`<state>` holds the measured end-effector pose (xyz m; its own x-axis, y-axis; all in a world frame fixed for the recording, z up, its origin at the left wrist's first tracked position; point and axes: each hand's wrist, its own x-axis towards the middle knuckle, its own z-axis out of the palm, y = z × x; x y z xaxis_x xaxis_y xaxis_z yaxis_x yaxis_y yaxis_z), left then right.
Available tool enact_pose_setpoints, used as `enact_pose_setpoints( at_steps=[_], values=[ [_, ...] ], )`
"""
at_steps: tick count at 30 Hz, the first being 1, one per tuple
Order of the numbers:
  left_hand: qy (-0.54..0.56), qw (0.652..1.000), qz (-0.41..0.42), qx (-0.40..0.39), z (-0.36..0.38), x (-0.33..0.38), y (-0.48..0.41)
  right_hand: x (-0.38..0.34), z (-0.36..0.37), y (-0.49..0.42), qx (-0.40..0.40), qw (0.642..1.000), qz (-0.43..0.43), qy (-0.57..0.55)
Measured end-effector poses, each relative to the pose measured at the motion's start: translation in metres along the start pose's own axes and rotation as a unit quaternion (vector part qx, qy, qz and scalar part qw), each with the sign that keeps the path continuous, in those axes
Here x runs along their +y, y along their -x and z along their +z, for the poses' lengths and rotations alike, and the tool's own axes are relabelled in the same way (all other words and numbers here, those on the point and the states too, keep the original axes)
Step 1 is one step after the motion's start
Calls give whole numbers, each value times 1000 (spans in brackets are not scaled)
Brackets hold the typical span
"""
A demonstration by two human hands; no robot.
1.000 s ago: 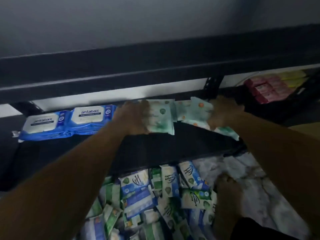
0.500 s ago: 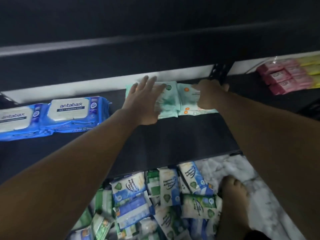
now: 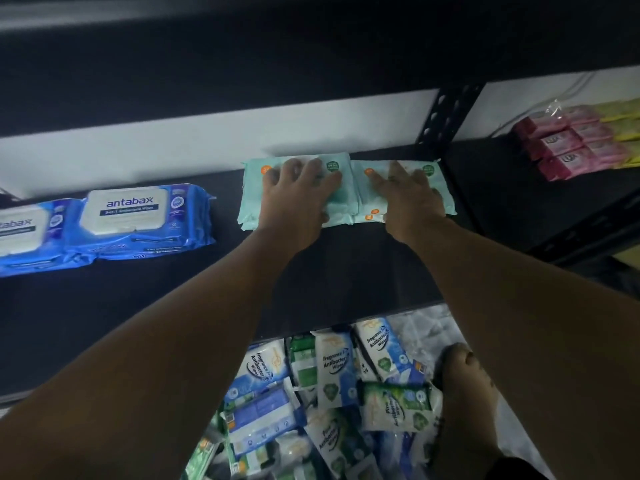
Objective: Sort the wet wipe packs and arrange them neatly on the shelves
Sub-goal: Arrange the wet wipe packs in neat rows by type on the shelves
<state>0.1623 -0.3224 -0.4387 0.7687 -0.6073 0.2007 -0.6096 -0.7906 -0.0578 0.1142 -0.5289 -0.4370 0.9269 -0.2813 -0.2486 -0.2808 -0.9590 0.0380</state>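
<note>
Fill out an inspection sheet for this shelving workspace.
Surface: black shelf.
Job's things: left mint pack and right mint pack side by side at the back; blue antabax packs further left.
Clutter: pile of loose packs on the floor below.
Hands: left hand flat on the left mint pack; right hand flat on the right one.
Cables: thin lines on the wall, possibly a wire.
Surroundings: white wall, perforated post, pink packs, yellow packs, bare foot, marble floor.

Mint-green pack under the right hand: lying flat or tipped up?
Flat: the mint-green pack lies face up on the shelf, right hand spread on top.
</note>
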Motion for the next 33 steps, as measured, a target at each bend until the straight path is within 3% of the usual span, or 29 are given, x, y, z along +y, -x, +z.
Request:
enact_pose_setpoints(
  at_steps=[18,23,29,33],
  values=[
    [-4,1000,19,21,13,-6,0,5,8,-8,13,1000,-11,4],
    [90,996,19,-9,-9,-11,12,-6,-1,10,-4,1000,31,1],
    [186,977,-11,99,-36,-28,123,-36,-5,74,10,997,60,-47],
    [240,966,-88,37,-49,-36,233,-59,6,147,0,995,49,-84]
  ],
)
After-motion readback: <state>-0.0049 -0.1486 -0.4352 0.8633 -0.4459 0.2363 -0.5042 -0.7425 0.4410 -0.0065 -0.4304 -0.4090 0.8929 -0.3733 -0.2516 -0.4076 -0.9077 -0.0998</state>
